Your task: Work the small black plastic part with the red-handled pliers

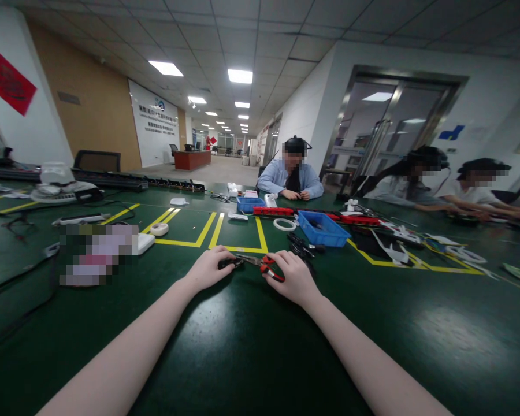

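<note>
Red-and-black handled scissors (272, 269) are gripped by my right hand (293, 276), with their metal blades pointing left. My left hand (211, 267) is closed around a small black object (227, 263), whose kind I cannot make out. The blade tips lie close beside that object; whether they touch it is not clear. Both hands are just above the green table (242, 346), in front of a yellow tape outline (238, 249). A bundle of black cables (301, 247) lies just beyond my right hand.
A blue bin (323, 229) stands behind the cables, near a white tape roll (285, 224) and a red strip (273, 211). Left are a small roll (159, 229) and a white box (145, 243). Across the table sits a person (290, 173); others sit right.
</note>
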Tool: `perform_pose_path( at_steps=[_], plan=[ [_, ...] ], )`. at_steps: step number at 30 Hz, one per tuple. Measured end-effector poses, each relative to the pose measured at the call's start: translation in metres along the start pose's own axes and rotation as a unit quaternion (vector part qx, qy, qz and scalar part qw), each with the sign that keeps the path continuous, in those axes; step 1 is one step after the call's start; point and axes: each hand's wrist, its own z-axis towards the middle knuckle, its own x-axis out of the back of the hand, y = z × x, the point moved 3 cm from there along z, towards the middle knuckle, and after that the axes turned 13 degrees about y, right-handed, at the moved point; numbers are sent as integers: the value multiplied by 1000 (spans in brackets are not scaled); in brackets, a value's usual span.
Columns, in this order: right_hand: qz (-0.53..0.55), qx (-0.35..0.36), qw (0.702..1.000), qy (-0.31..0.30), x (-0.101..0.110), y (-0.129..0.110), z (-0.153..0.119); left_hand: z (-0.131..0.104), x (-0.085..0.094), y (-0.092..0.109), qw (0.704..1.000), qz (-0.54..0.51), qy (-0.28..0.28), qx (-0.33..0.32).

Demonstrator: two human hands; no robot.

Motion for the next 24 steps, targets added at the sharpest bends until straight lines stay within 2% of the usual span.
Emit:
perform_pose_path(
  at_steps=[5,13,18,24],
  plan=[
    [3,-1,1000,2,-1,1,0,-1,5,-6,1000,-10,-2,20],
    [1,15,1000,10,0,-2,1,0,2,-9,998,-48,-4,27],
    [-2,27,1000,13,-1,0,1,0,-7,4,997,-69,-20,19],
    [4,30,999,29,-6,2,1,-1,-16,26,994,-95,-51,-21]
  ],
)
